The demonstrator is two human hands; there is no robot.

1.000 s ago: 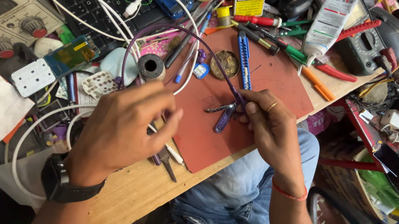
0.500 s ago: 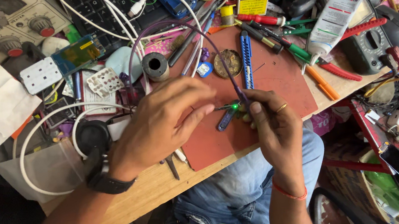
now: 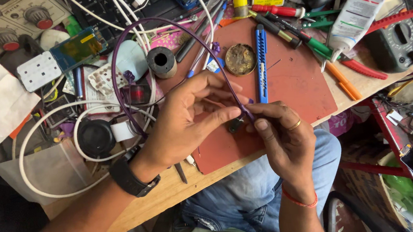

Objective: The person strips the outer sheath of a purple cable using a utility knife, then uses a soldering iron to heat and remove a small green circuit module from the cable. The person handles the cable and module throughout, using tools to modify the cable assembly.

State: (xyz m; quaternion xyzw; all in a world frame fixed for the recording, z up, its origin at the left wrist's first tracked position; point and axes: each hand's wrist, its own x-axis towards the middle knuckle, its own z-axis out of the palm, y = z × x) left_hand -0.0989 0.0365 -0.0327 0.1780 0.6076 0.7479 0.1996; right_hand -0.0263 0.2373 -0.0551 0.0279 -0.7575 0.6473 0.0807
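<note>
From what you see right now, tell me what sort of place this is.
Probably an electronics repair bench. Both hands, left hand and right hand, pinch a purple cable over a red mat, with screwdrivers, a meter and white cables crowded around.

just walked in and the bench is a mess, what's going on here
A person seated at a cluttered wooden workbench is working on a purple cable over a red mat. The left hand and right hand meet at the cable's end, both pinching it between fingertips. The cable loops back across the bench toward a keyboard. A blue utility knife, a round tin, screwdrivers and a white cable lie around, untouched.
</note>
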